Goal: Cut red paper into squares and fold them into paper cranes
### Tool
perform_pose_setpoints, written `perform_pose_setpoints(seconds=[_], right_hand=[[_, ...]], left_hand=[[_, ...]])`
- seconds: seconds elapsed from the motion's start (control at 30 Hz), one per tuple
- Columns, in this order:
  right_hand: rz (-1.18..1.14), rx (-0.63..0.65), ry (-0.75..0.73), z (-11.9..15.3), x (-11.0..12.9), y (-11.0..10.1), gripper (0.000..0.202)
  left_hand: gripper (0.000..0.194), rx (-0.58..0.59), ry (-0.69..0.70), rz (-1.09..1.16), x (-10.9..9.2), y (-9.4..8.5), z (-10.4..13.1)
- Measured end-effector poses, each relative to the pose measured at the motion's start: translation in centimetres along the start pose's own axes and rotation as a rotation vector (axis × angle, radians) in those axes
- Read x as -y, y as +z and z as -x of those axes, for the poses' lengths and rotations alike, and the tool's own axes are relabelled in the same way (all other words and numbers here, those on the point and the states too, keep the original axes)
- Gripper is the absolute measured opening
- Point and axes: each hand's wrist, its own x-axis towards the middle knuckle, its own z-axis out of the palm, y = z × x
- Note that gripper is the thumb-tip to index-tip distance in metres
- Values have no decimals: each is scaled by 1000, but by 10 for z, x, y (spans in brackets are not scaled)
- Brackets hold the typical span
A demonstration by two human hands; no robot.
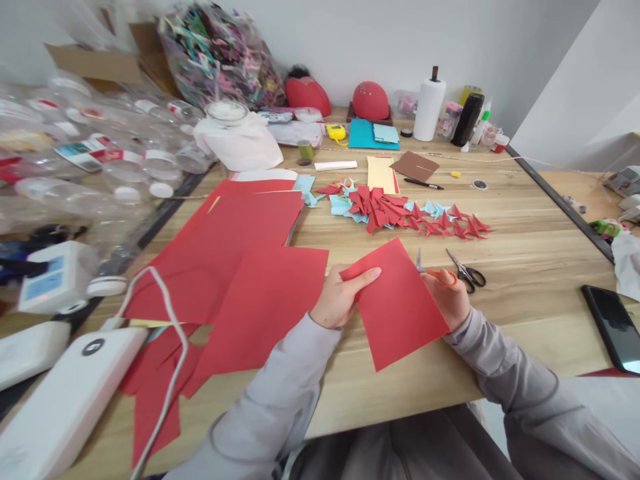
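Note:
A red sheet of paper is tilted above the table's near edge. My left hand pinches its left side, thumb lying on top. My right hand is closed round the orange handles of a pair of scissors, whose blades point away past the sheet's right edge. The sheet partly covers the right-hand fingers. Just beyond that hand lies a second pair of scissors with black handles. Larger red sheets are stacked to the left, with another red sheet in front of them.
Folded red and light blue paper pieces lie in a row behind my hands. A white power bank with a cable and red scraps occupy the near left. Plastic bottles crowd the far left. A phone rests at right.

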Motion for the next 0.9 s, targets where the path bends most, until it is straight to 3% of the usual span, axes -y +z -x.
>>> perform_pose_setpoints(seconds=[0.17, 0.3, 0.5, 0.67, 0.77, 0.9], right_hand=[[-121, 48, -27, -1, 1, -5, 39], [-308, 62, -246, -1, 9, -14, 32], [-198, 66, -41, 1, 3, -11, 43], [-226, 73, -65, -1, 7, -15, 42], [-225, 19, -115, -2, 13, -16, 33], [-195, -71, -227, -5, 17, -15, 20]], left_hand=[[25, -10, 19, -9, -1, -3, -1], [24, -40, 51, 21, -2, -7, -4], [26, -34, 19, 7, 1, -5, -6], [28, -50, 54, 16, 0, -7, -8], [30, -175, 176, -42, 2, -11, -11], [28, -346, 483, -277, 4, -18, -12]])
